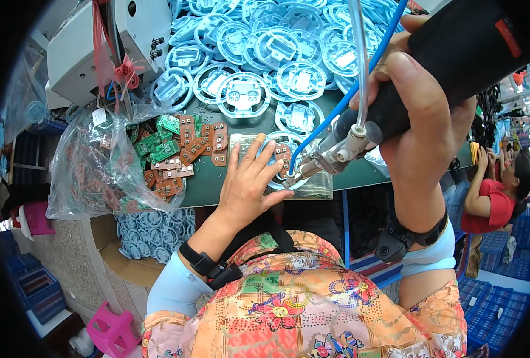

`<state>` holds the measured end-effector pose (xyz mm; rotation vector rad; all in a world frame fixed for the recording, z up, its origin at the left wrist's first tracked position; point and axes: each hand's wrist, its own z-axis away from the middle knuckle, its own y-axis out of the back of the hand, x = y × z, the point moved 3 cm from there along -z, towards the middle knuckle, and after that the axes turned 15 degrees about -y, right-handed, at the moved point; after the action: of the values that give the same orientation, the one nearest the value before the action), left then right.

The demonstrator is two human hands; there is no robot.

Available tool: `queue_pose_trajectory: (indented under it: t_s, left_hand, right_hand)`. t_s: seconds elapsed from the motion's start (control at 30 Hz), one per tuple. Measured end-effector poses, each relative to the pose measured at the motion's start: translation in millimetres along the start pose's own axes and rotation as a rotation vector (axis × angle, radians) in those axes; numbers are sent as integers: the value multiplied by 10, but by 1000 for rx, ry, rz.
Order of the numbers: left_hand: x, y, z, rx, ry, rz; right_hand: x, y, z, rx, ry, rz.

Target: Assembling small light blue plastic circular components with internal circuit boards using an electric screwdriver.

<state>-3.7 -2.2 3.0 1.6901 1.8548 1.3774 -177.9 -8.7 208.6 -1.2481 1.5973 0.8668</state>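
The heap of pale blue steering-wheel frames [277, 48] beyond the grip is the largest lot; those whose centres show seem to have no brown board in them, so most of the work is probably left. Nearer the body, left of the left hand, a carton [122, 262] holds more blue frames; whether these are finished I cannot tell. Left of that hand lie loose brown circuit boards [219, 143] and green circuit boards [160, 143], waiting, it seems.

The right hand [423, 110] is raised, elbow bent, fingers wrapped around a black pneumatic screwdriver [465, 48] slanting down leftward. The left hand [245, 185] lies palm down, fingers spread, steadying rather than pinching the wheel frame [284, 136] at its fingertips, on a clear fixture [320, 190]. A brown board [283, 156] sits in that frame, the metal driver nose [302, 172] at its lower end; fastening looks under way, not complete.
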Motion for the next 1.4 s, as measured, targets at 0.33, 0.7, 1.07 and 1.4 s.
queue_pose_trajectory:
  t_s: [0.33,0.7,1.07,1.4]
  left_hand:
    - [17,19,-22,-28,-9,-3]
    - [36,141,-69,25,-47,12]
    - [-1043,398,-524,15,-43,-443]
    - [-716,753,-488,569,640,846]
  right_hand:
    - [108,-48,83,43,20,-38]
    - [-191,728,-416,283,160,148]
    - [86,1178,58,646,479,710]
    - [842,67,480,-193,213,876]
